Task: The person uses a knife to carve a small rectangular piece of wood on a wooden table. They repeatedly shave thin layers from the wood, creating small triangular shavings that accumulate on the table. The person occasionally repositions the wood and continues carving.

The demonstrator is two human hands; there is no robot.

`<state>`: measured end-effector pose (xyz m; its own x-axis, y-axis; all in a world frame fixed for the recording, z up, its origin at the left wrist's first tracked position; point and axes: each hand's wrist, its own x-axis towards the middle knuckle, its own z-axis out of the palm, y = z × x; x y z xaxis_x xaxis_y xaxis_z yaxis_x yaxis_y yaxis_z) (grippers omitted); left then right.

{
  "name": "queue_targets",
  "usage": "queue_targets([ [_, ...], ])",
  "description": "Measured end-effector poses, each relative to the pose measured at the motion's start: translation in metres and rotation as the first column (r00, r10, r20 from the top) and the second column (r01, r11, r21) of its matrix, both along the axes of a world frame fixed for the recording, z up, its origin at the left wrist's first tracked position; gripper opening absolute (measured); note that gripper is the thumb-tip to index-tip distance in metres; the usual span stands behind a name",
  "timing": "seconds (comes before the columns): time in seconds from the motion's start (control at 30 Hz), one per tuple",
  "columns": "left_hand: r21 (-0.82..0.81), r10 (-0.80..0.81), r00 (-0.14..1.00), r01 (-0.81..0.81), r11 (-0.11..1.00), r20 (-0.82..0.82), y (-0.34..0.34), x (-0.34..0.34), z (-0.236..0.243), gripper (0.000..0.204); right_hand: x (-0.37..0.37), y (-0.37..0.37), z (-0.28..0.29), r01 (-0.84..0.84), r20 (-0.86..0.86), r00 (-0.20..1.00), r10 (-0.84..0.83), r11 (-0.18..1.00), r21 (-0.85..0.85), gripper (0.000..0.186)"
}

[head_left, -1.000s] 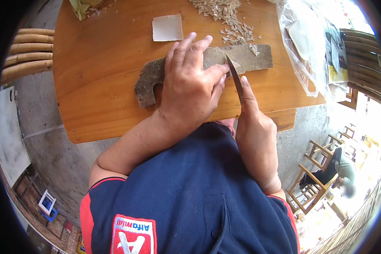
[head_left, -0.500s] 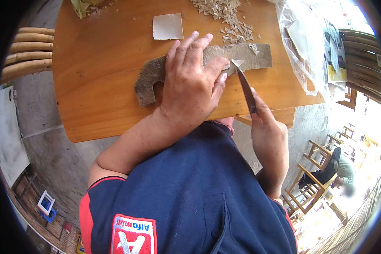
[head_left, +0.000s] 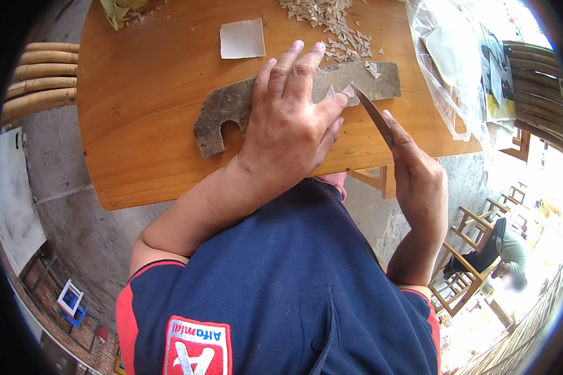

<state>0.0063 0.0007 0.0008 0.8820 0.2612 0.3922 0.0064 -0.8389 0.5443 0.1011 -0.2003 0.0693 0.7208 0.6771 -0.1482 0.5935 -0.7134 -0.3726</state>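
Observation:
My left hand [head_left: 291,125] lies spread over a worn grey board [head_left: 381,81] with a notch in its left end. Its thumb tip touches small pale cut pieces [head_left: 348,89] on the board. My right hand [head_left: 416,172] grips a dark knife [head_left: 372,112], its index finger along the blade and the tip at those pieces. A square pale sheet [head_left: 242,37] lies beyond my fingers, and a heap of tiny pale triangles [head_left: 322,15] is above the board on the wooden table [head_left: 137,112].
A clear plastic bag [head_left: 450,106] with flat things is on the table's right. Yellowish crumpled material [head_left: 119,12] sits top left. Bamboo chair backs [head_left: 538,87] flank the table. Wooden chairs [head_left: 469,225] and another person [head_left: 507,250], bent over, are at lower right.
My right hand and the knife have moved right, the blade now more slanted. My left hand's fingertips have shifted slightly up and right, with the board moving a little too.

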Motion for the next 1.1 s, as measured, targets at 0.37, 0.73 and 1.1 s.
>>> queue_targets([
  [0.37,0.044,0.02,1.0,-0.019,0.999,-0.02,0.0,0.001,-0.002,0.032,0.018,0.004,-0.011,-0.172,0.162,0.973,0.163,0.984,0.04,0.064],
  [0.73,0.034,0.031,0.999,-0.03,0.999,-0.024,-0.001,0.003,-0.001,0.029,0.014,0.005,-0.016,-0.177,0.211,0.961,0.176,0.984,-0.011,0.071],
  [1.1,0.049,0.039,0.996,-0.036,0.998,-0.075,-0.001,0.001,0.0,0.039,0.008,-0.018,-0.003,-0.04,0.041,0.998,0.039,0.999,0.022,0.056],
])
